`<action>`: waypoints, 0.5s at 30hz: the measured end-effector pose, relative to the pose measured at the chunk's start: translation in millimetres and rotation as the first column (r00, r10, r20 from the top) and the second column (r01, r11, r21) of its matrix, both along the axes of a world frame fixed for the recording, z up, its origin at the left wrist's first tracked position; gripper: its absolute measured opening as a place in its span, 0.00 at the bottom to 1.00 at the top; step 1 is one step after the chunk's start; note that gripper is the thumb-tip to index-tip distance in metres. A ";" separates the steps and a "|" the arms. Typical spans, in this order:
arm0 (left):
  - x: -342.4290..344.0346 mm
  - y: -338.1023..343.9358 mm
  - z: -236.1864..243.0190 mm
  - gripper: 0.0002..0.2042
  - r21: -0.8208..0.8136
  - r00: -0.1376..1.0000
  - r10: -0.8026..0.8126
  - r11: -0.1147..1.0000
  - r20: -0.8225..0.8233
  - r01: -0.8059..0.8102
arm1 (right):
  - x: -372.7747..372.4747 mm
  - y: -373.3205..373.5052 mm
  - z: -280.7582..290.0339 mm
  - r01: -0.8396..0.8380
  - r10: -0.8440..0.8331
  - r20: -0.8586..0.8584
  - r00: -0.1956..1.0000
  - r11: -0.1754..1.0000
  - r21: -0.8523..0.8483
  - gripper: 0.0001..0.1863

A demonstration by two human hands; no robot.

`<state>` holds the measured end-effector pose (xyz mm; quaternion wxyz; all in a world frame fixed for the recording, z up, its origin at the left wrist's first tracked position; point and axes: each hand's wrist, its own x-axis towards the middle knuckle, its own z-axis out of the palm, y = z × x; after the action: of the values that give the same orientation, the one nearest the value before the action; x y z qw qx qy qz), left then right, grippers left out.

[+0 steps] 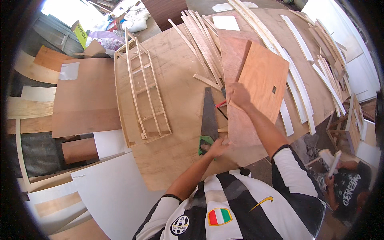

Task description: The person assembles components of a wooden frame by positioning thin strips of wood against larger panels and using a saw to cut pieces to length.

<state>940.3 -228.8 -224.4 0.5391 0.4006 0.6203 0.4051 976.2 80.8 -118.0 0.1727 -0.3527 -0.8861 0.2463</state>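
Head view, looking down on your two hands at the plywood counter (pixel 176 72). Your left hand (pixel 217 147) closes its grip on the green handle of one handsaw (pixel 209 116), whose dark blade lies flat on the counter, tip pointing away from you. Your right hand (pixel 239 95) presses on one reddish plywood panel (pixel 262 78) with a small rectangular hole; its grip on a red pencil (pixel 221 104) is unclear. One slatted wooden frame (pixel 142 88) lies left of the saw.
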 end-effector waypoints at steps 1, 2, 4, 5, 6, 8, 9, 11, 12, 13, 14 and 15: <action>-6.9 1.4 17.9 0.30 0.002 1.000 -0.014 1.000 0.005 0.013 | -15.2 -3.1 -17.0 -0.062 0.065 0.063 0.996 0.997 -0.040 0.18; -13.3 1.3 53.1 0.30 -0.184 0.994 0.091 0.980 0.054 -0.080 | -22.6 -4.1 -37.9 -0.044 0.047 0.074 0.996 0.998 -0.043 0.18; -47.5 -30.8 54.0 0.28 -0.346 0.961 0.276 0.903 0.011 -0.256 | -62.9 -16.6 -51.2 -0.081 0.105 0.228 0.968 0.991 -0.111 0.18; -68.0 -60.5 28.4 0.26 -0.326 0.940 0.339 0.884 -0.046 -0.335 | -86.6 -26.5 -47.8 -0.117 0.138 0.205 0.969 0.987 -0.111 0.18; -73.2 -57.7 55.3 0.25 -0.401 0.917 0.391 0.829 -0.081 -0.389 | -84.9 -23.6 -61.9 -0.050 0.056 0.267 0.962 0.998 -0.030 0.17; -94.5 -75.5 81.8 0.24 -0.466 0.877 0.460 0.751 -0.138 -0.468 | -99.2 -19.7 -72.9 -0.015 -0.002 0.305 0.953 0.999 0.053 0.17; -104.2 -105.9 53.9 0.24 -0.371 0.850 0.477 0.765 -0.225 -0.527 | -108.4 -14.8 -77.0 -0.023 -0.016 0.335 0.942 0.994 0.111 0.17; -111.8 -136.8 33.1 0.23 -0.276 0.814 0.499 0.771 -0.299 -0.574 | -118.8 -9.4 -79.9 -0.038 -0.029 0.375 0.927 0.985 0.171 0.17; -113.7 -148.3 35.5 0.22 -0.325 0.757 0.604 0.684 -0.249 -0.653 | -124.1 -10.9 -74.1 0.001 -0.056 0.423 0.905 0.992 0.129 0.17; -117.8 -158.4 37.2 0.21 -0.377 0.683 0.701 0.588 -0.204 -0.716 | -131.0 -14.1 -68.5 0.042 -0.080 0.471 0.878 0.995 0.091 0.17; -124.5 -163.5 41.0 0.21 -0.379 0.681 0.705 0.586 -0.198 -0.716 | -132.3 -8.8 -69.1 0.038 -0.078 0.475 0.876 0.995 0.094 0.17; -133.2 -171.0 43.7 0.20 -0.393 0.584 0.795 0.490 -0.166 -0.778 | -133.8 1.5 -72.9 0.083 -0.087 0.513 0.854 0.996 0.030 0.17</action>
<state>807.0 -399.8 -180.7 0.3796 -0.0618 0.7958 0.4678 842.4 82.3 -190.8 -0.0579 -0.4439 -0.8843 0.1327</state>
